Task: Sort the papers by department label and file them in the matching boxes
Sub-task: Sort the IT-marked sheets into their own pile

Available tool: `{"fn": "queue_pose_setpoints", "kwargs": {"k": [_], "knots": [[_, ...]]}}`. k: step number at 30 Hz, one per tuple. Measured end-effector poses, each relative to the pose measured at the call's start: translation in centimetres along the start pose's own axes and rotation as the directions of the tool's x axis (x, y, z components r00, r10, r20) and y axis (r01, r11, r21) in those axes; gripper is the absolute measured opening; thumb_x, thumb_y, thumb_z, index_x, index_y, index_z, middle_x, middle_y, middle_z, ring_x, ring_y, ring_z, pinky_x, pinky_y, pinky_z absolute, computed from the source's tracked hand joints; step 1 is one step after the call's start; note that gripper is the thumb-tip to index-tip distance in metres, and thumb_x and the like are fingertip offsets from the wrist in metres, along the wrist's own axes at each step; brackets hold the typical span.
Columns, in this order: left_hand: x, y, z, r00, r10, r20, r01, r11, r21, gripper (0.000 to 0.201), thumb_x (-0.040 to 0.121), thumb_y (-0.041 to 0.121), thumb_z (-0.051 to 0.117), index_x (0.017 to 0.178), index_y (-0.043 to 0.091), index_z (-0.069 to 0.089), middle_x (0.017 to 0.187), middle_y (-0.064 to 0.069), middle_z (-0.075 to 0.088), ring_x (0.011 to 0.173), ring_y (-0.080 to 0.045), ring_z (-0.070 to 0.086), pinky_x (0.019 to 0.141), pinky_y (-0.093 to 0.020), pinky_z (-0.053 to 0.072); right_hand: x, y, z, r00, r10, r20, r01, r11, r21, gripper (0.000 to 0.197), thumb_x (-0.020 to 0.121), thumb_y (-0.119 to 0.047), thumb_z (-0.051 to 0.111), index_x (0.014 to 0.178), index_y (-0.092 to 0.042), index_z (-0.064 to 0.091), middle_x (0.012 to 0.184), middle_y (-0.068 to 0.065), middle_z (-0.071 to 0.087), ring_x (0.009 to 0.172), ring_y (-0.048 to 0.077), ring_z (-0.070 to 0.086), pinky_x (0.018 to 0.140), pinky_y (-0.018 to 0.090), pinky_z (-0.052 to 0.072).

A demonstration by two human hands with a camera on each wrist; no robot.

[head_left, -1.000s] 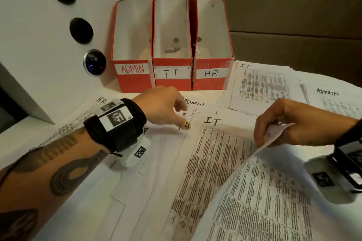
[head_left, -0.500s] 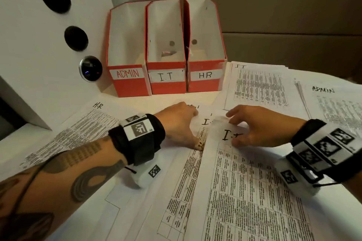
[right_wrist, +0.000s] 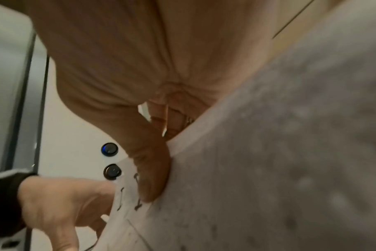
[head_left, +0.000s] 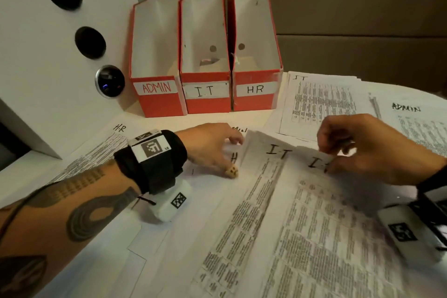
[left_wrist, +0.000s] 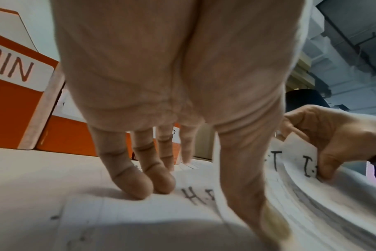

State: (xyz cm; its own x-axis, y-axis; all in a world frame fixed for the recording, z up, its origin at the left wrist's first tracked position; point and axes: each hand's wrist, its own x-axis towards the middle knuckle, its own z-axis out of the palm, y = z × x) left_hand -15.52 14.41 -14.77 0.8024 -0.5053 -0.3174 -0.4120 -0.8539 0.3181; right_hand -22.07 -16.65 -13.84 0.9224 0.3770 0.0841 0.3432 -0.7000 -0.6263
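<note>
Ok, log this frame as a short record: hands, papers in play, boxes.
left hand: fingertips pressing the HR sheet flat
right hand: pinching the top edge of the I.T sheets, lifted slightly
boxes: ADMIN box, I.T box, HR box, left to right; no filed sheets visible
other papers: ADMIN sheet at far right

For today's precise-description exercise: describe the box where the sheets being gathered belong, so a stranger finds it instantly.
Start at the three orange file boxes standing in a row at the back of the table. Take the middle one, the I.T box. Its neighbours read ADMIN on the left and HR on the right.
</note>
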Motion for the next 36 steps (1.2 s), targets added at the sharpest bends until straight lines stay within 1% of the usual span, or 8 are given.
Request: {"fn": "queue_pose_setpoints", "kwargs": {"k": [5, 9, 14, 21, 25, 29, 33, 36], "knots": [[0.1, 0.2, -0.1, 0.964, 0.088, -0.250, -0.127, 0.981, -0.144, 0.018, 0.094, 0.042, 0.076, 0.111, 0.036, 0.081, 0.114, 0.020, 0.072, 0.093, 0.004, 0.060, 0.081, -0.019, 0.046, -1.1, 1.0, 0.2, 0.993, 0.049, -0.105, -0.039, 0.995, 0.093, 0.032, 0.076, 0.006, 0.086, 0.086, -0.021, 0.073, 0.086, -0.011, 0.077, 0.081, 0.007, 0.074, 0.071, 0.029, 0.063], [-0.9, -0.7, -0.7, 0.938, 0.051, -0.343, -0.143, 0.958, -0.250, 0.010, 0.092, 0.035, 0.080, 0.100, 0.033, 0.085, 0.091, 0.021, 0.079, 0.081, 0.008, 0.063, 0.072, -0.017, 0.042, -0.8, 0.9, 0.0, 0.980, 0.195, -0.042, -0.198, 0.976, -0.089, 0.042, 0.076, -0.026, 0.091, 0.104, -0.042, 0.063, 0.097, -0.021, 0.071, 0.081, 0.006, 0.072, 0.070, 0.028, 0.060], [-3.4, -3.5, -2.0, 0.940, -0.032, -0.339, -0.065, 0.961, -0.268, 0.001, 0.087, 0.030, 0.086, 0.087, 0.030, 0.085, 0.083, 0.019, 0.079, 0.083, 0.002, 0.068, 0.079, -0.027, 0.046, -0.3, 1.3, -0.6, 0.964, 0.264, 0.017, -0.259, 0.955, -0.147, 0.032, 0.074, -0.025, 0.093, 0.097, -0.036, 0.072, 0.072, -0.014, 0.076, 0.064, 0.006, 0.072, 0.068, 0.035, 0.061], [-4.0, -3.9, -1.8, 0.956, -0.016, -0.294, -0.008, 0.997, -0.077, 0.047, 0.086, 0.051, 0.081, 0.131, 0.045, 0.068, 0.146, 0.022, 0.057, 0.137, -0.003, 0.047, 0.116, -0.036, 0.036, -0.3, 1.4, -1.0, 0.991, 0.131, -0.039, -0.134, 0.989, -0.064, 0.020, 0.076, -0.017, 0.091, 0.073, -0.034, 0.081, 0.075, -0.016, 0.077, 0.069, 0.005, 0.073, 0.072, 0.033, 0.059], [-3.5, -1.3, -1.3, 0.964, 0.135, -0.230, -0.224, 0.879, -0.421, 0.033, 0.093, 0.037, 0.073, 0.123, 0.025, 0.078, 0.118, 0.013, 0.079, 0.106, 0.000, 0.071, 0.094, -0.023, 0.056, 0.0, 1.7, 0.0, 0.992, 0.092, -0.087, -0.098, 0.993, -0.068, 0.020, 0.074, -0.016, 0.092, 0.077, -0.032, 0.079, 0.072, -0.019, 0.075, 0.068, 0.001, 0.072, 0.065, 0.017, 0.055], [-3.4, -1.4, -0.8, 0.964, 0.097, -0.249, -0.231, 0.766, -0.600, 0.054, 0.084, 0.061, 0.064, 0.104, 0.015, 0.083, 0.112, -0.015, 0.079, 0.103, -0.038, 0.073, 0.091, -0.049, 0.062, -0.4, 1.9, 0.1, 0.986, 0.148, -0.074, -0.152, 0.986, -0.060, 0.018, 0.077, -0.017, 0.090, 0.080, -0.031, 0.079, 0.075, -0.018, 0.077, 0.070, 0.001, 0.072, 0.072, 0.029, 0.059], [-3.4, -1.4, -0.2, 0.945, 0.108, -0.310, -0.270, 0.793, -0.546, 0.025, 0.089, 0.025, 0.078, 0.114, 0.018, 0.081, 0.111, 0.006, 0.081, 0.104, -0.013, 0.078, 0.087, -0.030, 0.062, -0.9, 1.1, 0.0, 0.990, 0.139, -0.036, -0.140, 0.990, -0.005, 0.011, 0.082, -0.018, 0.086, 0.085, -0.028, 0.081, 0.081, -0.013, 0.079, 0.075, 0.006, 0.075, 0.074, 0.033, 0.061], [-3.7, -2.2, -0.2, 0.923, 0.017, -0.385, -0.247, 0.794, -0.555, 0.024, 0.085, 0.022, 0.081, 0.107, 0.016, 0.082, 0.106, 0.007, 0.082, 0.098, -0.016, 0.079, 0.086, -0.041, 0.065, -1.2, 0.9, -0.4, 0.976, 0.213, 0.043, -0.212, 0.977, -0.015, 0.015, 0.083, -0.021, 0.085, 0.094, -0.028, 0.079, 0.082, -0.009, 0.080, 0.073, 0.013, 0.077, 0.077, 0.040, 0.062]]}}
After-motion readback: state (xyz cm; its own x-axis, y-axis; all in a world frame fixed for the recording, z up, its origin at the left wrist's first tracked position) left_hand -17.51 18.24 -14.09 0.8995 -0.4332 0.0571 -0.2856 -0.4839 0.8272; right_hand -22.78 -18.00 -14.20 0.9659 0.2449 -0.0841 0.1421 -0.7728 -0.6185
